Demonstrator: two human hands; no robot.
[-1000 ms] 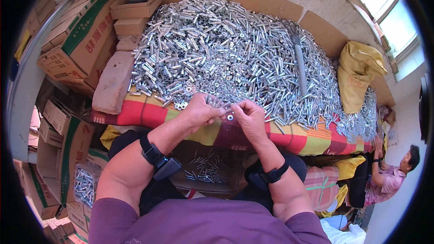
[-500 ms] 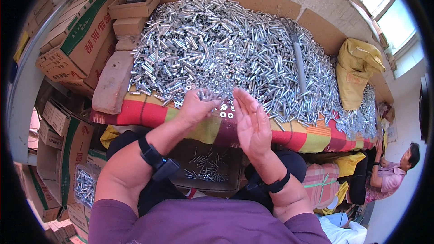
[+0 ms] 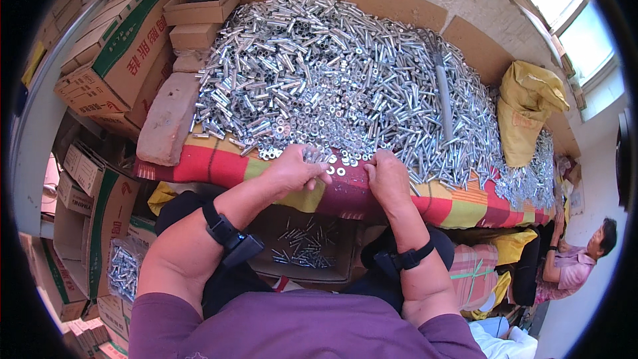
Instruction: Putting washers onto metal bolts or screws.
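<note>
My left hand [image 3: 296,169] is closed around a small bunch of shiny metal bolts [image 3: 315,154] at the front edge of the table. Right of it, my right hand [image 3: 388,177] is curled with its fingers drawn together at the edge of the pile; whatever is in it, if anything, is hidden. Between the hands, a few flat washers [image 3: 341,171] lie on the checked blanket [image 3: 259,170]. Behind them spreads a big heap of metal sleeves [image 3: 282,60], loose washers [image 3: 319,123] and bolts [image 3: 405,96].
A grey bar [image 3: 443,100] lies across the heap. A brick-like block [image 3: 168,119] and cartons [image 3: 123,46] bound the left; a yellow sack [image 3: 528,110] stands right. Below the table, a tray [image 3: 306,272] holds loose bolts. Another person [image 3: 575,259] sits at far right.
My right hand has gone from an open, upright palm to curled fingers, and come down toward the table edge. My left hand has shifted slightly right and down, still holding the bolts.
</note>
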